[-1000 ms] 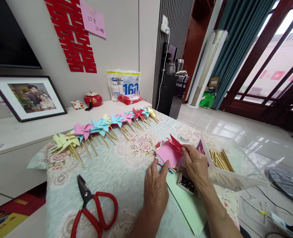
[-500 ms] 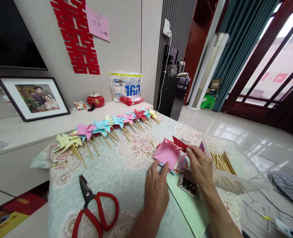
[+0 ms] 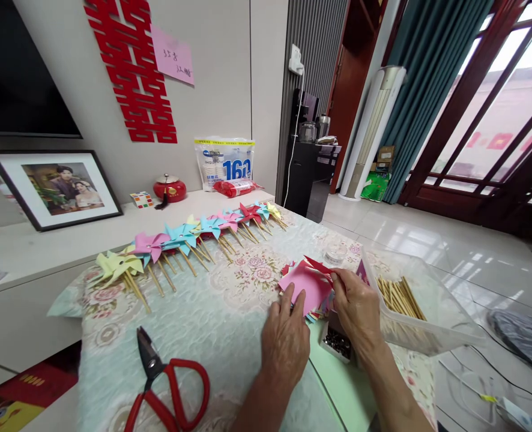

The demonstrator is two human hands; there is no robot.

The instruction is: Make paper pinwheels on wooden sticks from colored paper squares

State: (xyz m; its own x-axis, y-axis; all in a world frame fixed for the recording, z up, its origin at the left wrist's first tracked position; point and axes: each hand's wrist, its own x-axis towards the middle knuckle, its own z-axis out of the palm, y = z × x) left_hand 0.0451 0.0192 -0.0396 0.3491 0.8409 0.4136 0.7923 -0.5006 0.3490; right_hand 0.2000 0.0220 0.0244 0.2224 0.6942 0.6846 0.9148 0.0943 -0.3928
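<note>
Head view: my left hand rests fingertips-down on the near edge of the pink cut paper square, not closed on it. My right hand pinches that square's far corner atop the stack of coloured papers on the floral-clothed desk. Clear plastic tub of wooden sticks stands just beside; red-handled scissors lie well apart.

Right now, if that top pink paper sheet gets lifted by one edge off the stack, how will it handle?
Probably floppy and very light: the pink paper sheet is thin and already curls up where the right hand pinches it. It likely slides easily off the paper stack beneath, so the left hand pressing its near edge helps. It should crease readily.
</note>
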